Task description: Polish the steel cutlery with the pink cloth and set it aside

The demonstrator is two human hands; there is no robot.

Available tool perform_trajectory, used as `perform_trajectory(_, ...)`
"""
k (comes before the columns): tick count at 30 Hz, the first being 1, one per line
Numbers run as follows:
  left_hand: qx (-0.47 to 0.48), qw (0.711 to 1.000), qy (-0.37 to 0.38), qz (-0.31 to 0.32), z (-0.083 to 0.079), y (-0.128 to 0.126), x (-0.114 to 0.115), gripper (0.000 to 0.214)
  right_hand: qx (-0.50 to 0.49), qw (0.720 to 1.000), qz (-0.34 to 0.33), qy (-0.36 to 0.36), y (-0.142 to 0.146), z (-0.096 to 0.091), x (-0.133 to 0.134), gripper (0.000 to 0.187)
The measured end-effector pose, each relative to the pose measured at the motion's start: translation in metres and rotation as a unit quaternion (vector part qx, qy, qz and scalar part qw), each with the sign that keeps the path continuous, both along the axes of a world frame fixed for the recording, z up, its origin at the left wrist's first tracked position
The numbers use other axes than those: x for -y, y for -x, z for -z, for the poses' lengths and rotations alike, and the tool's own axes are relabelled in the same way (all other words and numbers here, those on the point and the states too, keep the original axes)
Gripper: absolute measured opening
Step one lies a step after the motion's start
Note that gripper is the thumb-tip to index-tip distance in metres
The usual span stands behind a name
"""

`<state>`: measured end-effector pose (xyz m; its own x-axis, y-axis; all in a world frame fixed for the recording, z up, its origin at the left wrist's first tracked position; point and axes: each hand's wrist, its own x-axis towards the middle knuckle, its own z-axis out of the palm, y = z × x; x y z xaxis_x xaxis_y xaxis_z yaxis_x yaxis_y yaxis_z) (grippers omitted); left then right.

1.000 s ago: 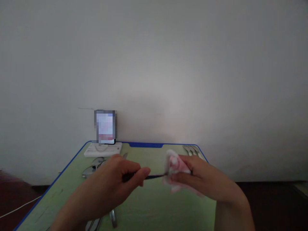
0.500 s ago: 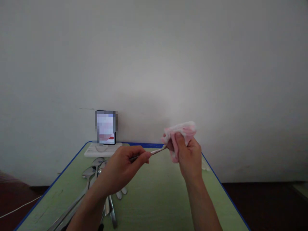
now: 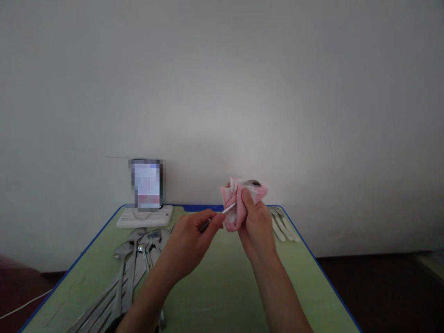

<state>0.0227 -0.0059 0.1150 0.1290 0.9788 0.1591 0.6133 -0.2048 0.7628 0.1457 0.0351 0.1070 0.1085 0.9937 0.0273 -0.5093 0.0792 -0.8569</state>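
Observation:
My left hand (image 3: 190, 238) is closed around the handle of a metal spoon (image 3: 229, 209), which slants up to the right over the table. A pink and white cloth (image 3: 234, 218) is wrapped about the spoon's upper part, gripped by my right hand (image 3: 258, 226) with the thumb pressed on top. The spoon's shiny rounded end sticks out beyond the cloth. Under my left forearm lies a pile of metal spoons (image 3: 124, 250) and other cutlery, partly hidden by the arm.
A lit phone (image 3: 147, 182), its screen blurred, stands in a white holder (image 3: 144, 217) at the back left of the green table (image 3: 215, 291). Several white-handled forks or similar utensils (image 3: 285, 226) lie at the right edge. Behind rises a plain wall (image 3: 222, 92).
My right hand and the cloth have shifted left and closer to my left hand. The spoon's end now shows past the cloth. The view has shifted slightly, revealing the white-handled utensils.

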Motion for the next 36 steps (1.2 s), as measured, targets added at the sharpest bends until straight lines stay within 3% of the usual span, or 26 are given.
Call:
perform_trajectory(6,-0.061,0.998,-0.001,0.013,-0.011,0.021,0.004,0.044,0.137,0.985,-0.090,-0.045,-0.030,-0.003,-0.002,0.027)
perform_trajectory(8,-0.069,0.997,-0.013,0.029,-0.012,0.028,0.005,0.043,0.218,0.966,-0.124,-0.057,-0.043,-0.005,0.000,0.026)
perform_trajectory(10,-0.073,0.996,-0.014,0.046,-0.012,0.033,0.007,0.043,0.323,0.931,-0.154,-0.075,-0.053,-0.009,0.002,0.026)
perform_trajectory(13,-0.079,0.994,0.006,0.070,-0.011,0.037,0.009,0.042,0.404,0.884,-0.210,-0.105,-0.061,-0.015,0.006,0.023)
perform_trajectory(19,-0.098,0.989,0.038,0.105,-0.012,0.044,0.010,0.038,0.451,0.856,-0.221,-0.119,-0.059,-0.019,0.010,0.024)
perform_trajectory(21,-0.104,0.989,0.036,0.099,-0.014,0.045,0.011,0.038,0.437,0.864,-0.223,-0.109,-0.055,-0.017,0.010,0.025)
perform_trajectory(23,-0.095,0.990,0.031,0.095,-0.015,0.042,0.011,0.037,0.382,0.895,-0.205,-0.101,-0.048,-0.014,0.010,0.024)
perform_trajectory(26,-0.057,0.996,-0.001,0.065,-0.016,0.028,0.011,0.039,0.225,0.965,-0.100,-0.095,-0.030,-0.008,0.007,0.028)
perform_trajectory(28,-0.041,0.998,-0.022,0.036,-0.014,0.016,0.010,0.041,0.114,0.990,-0.020,-0.083,-0.016,-0.005,0.005,0.032)
perform_trajectory(32,-0.046,0.998,-0.036,0.020,-0.009,0.000,0.008,0.040,-0.007,0.998,0.032,-0.059,0.004,0.000,0.000,0.033)
perform_trajectory(36,-0.088,0.993,-0.005,0.081,-0.008,0.011,0.009,0.035,-0.029,0.998,0.037,-0.045,0.006,0.003,-0.002,0.029)
